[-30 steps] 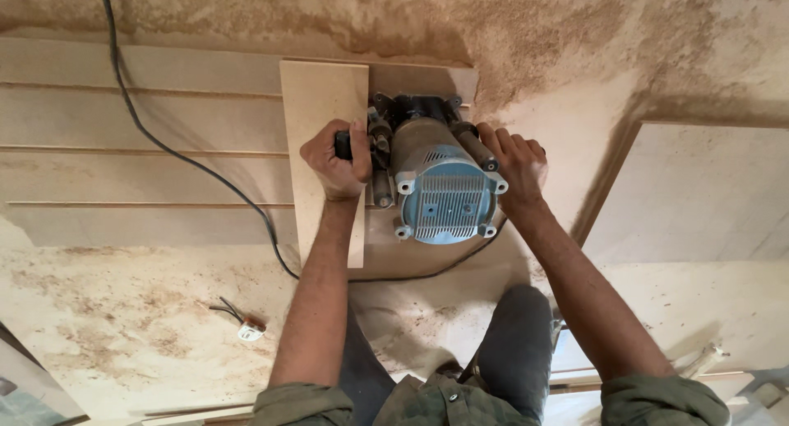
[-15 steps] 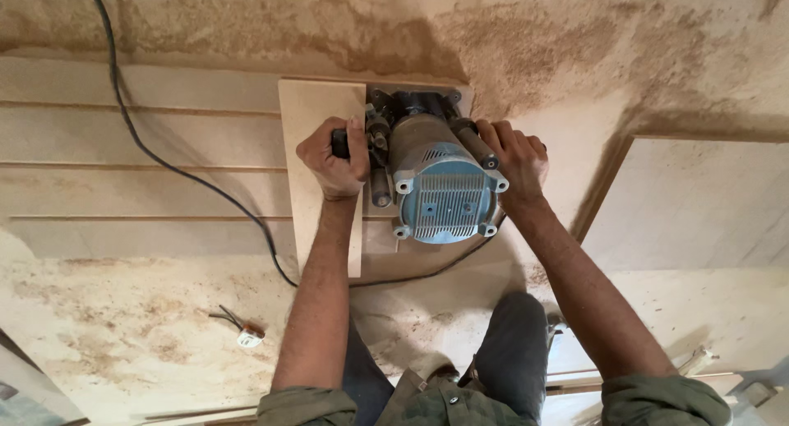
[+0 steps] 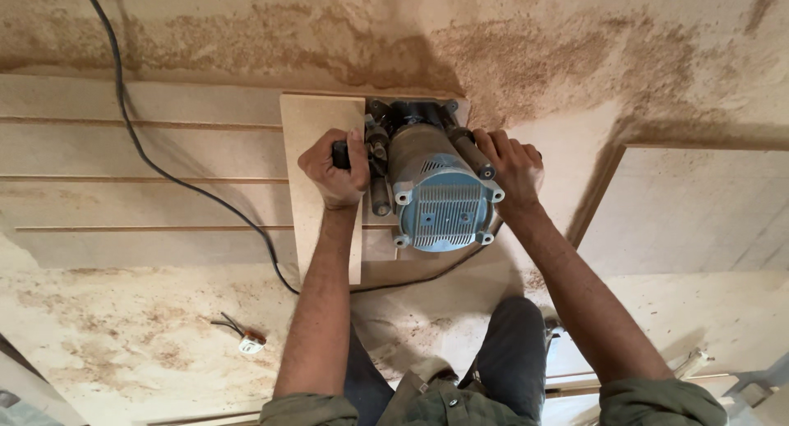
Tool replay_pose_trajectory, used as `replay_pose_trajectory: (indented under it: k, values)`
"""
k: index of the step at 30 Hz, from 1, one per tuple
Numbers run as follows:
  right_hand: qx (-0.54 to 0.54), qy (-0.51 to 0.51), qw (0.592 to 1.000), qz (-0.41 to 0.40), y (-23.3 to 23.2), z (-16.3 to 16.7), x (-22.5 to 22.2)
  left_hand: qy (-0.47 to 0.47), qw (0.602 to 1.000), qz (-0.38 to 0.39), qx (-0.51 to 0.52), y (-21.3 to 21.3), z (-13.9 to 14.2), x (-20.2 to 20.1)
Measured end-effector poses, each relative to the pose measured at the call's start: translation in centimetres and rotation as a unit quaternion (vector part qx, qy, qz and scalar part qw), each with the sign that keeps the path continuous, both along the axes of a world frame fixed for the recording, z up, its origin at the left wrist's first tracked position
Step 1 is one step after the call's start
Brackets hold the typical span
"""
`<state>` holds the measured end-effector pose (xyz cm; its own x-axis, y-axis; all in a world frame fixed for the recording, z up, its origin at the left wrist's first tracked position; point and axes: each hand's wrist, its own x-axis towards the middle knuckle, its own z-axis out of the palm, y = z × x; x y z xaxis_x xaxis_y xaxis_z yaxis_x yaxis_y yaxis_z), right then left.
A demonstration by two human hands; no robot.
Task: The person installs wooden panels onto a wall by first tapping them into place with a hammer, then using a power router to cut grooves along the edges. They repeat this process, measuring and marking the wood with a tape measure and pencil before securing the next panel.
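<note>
Sawdust lay thick over the floor (image 3: 575,56), where a grooved board (image 3: 140,188) stretched flat. A blue-topped router (image 3: 440,192) stood upright at the board's right end, against a pale guide strip (image 3: 316,130). The left hand (image 3: 335,170) was clenched around the router's left handle, and the right hand (image 3: 514,167) was wrapped around its right handle. A black cable (image 3: 148,159) crossed the board, and a small plug (image 3: 246,337) lay apart near the person's knee

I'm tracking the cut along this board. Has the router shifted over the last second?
Cannot tell. The router sits against the same upright guide board, beside the same grooves, with both hands on its handles; the small offset matches camera drift.
</note>
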<state>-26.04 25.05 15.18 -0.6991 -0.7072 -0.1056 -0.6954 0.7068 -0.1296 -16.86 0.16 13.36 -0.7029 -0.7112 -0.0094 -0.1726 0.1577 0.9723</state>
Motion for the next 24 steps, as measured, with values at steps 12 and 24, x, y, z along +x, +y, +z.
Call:
replay_pose_trajectory:
  k: [12,24]
  values:
    - [-0.003,0.027,1.000,0.005,-0.5,0.4,-0.1,0.001,1.000,0.003,-0.008,-0.2,0.6,-0.2]
    - [-0.071,0.016,0.997,-0.022,-1.1,1.2,0.5,0.029,0.997,0.027,-0.067,-0.1,1.1,-0.2]
